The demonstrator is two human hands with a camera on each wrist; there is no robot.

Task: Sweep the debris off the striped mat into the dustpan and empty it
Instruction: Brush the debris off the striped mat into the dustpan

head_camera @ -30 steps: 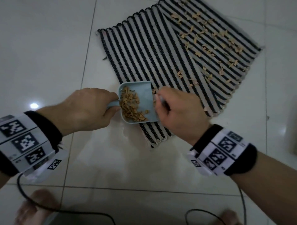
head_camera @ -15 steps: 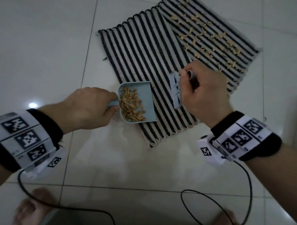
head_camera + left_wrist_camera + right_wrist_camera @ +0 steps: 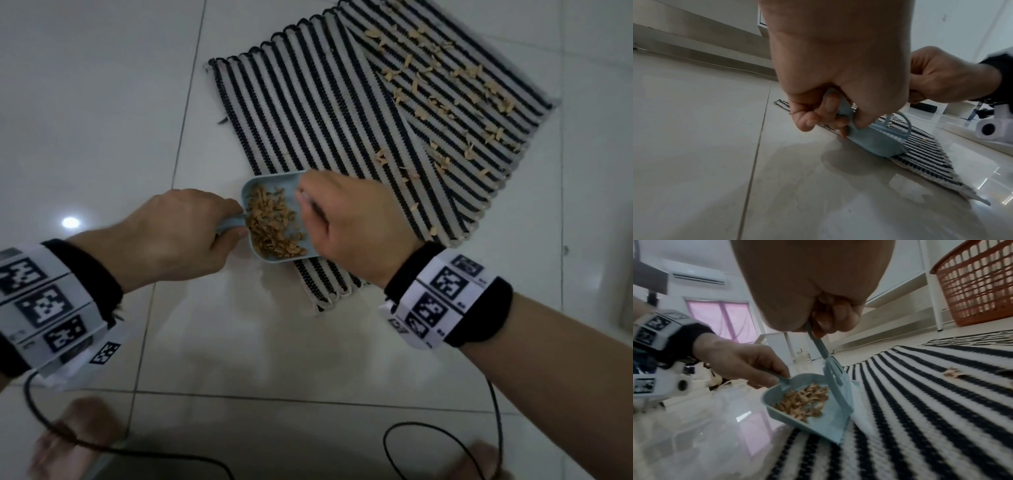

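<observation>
A pale blue dustpan (image 3: 274, 219) is held by its handle in the left hand (image 3: 178, 236), the fingers curled tightly round the grip, with the pan's open front edge set on the near edge of the striped mat (image 3: 342, 113) and its rear over the white tiled floor (image 3: 85, 102). A heap of tan debris (image 3: 274, 226) is seen piled inside the pan, toward its back wall. A small brush (image 3: 836, 379) of the same pale blue is gripped by its thin handle in the right hand (image 3: 352, 222), the fingers closed round the stem, and its head is stood in the mouth of the dustpan, just beside the heap. More debris is shown scattered in loose flakes (image 3: 445, 85) across the far half of the mat, well apart from the pan, while the near stripes around the pan are largely bare. Both wrists are wrapped in black bands bearing white tags (image 3: 442, 294) printed with square black codes, and thin black cables (image 3: 445, 442) are trailed from them across the floor. In the right wrist view, an orange lattice basket (image 3: 978, 283) is seen standing on the floor beyond the mat, next to a white frame (image 3: 931, 288).
</observation>
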